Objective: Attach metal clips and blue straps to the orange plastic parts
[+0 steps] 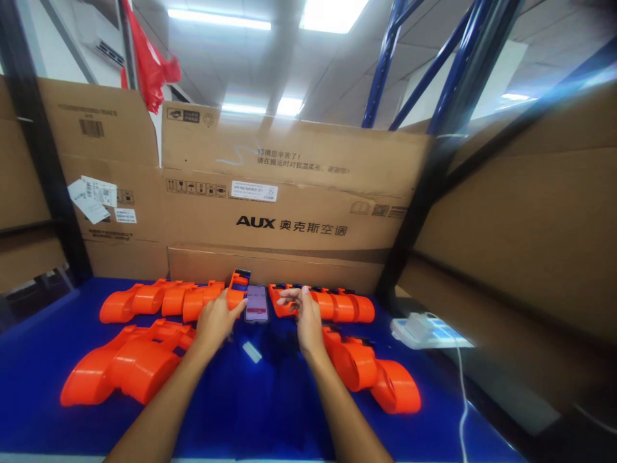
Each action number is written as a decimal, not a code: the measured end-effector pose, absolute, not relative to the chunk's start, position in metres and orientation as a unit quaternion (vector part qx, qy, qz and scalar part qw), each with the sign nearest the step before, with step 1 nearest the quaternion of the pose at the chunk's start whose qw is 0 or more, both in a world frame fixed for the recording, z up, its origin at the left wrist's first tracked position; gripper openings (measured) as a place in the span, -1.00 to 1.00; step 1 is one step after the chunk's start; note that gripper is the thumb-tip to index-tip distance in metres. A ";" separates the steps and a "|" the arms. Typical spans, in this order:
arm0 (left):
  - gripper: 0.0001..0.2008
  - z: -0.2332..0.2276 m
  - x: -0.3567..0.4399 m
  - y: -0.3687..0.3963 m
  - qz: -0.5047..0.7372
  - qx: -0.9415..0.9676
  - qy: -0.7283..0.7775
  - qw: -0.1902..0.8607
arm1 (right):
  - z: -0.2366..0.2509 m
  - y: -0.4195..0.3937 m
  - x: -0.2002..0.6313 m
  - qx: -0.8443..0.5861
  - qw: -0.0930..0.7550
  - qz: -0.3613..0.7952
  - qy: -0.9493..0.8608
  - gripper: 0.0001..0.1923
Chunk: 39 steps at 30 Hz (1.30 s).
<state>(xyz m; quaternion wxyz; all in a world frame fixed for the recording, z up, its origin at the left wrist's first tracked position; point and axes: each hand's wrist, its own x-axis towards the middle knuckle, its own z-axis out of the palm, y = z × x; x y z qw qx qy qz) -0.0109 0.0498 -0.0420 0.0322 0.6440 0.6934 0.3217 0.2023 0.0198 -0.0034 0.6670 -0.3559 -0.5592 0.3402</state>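
On blue table [270, 399] | left hand [215, 321] gripping orange part [237, 290] by phone [256, 303] | right hand [306, 316] loose, fingers on another part [285, 302]

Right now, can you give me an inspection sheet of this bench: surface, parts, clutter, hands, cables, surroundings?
Surface: blue table top.
Job's things: phone lying flat with its screen lit; orange plastic parts in four groups, back left row, front left pile, back right row, front right pile.
Clutter: small white slip near the phone.
Hands: left hand on the orange part left of the phone; right hand on the back right row, fingers spread.
Cables: white cable running from a white power strip.
Surroundings: AUX cardboard boxes, blue racking, red plastic bag.
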 end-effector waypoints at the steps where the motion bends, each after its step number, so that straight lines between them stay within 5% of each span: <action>1: -0.38 -0.043 -0.011 0.051 0.319 0.646 0.693 0.034 | -0.003 0.019 0.202 -0.358 0.667 0.337 -0.560 -0.36; 8: -0.24 -0.048 -0.012 0.056 0.325 0.633 0.702 0.026 | -0.003 0.018 0.202 -0.366 0.662 0.332 -0.563 -0.34; 20: -0.48 -0.036 -0.023 0.038 0.322 0.642 0.696 0.000 | -0.001 0.016 0.203 -0.358 0.671 0.335 -0.556 -0.34; 25: -0.62 -0.034 -0.023 0.038 0.350 0.657 0.664 0.070 | -0.001 0.015 0.202 -0.374 0.664 0.335 -0.554 -0.34; 39: -0.57 -0.051 -0.025 0.054 0.351 0.685 0.627 0.118 | -0.004 0.016 0.201 -0.371 0.659 0.345 -0.557 -0.34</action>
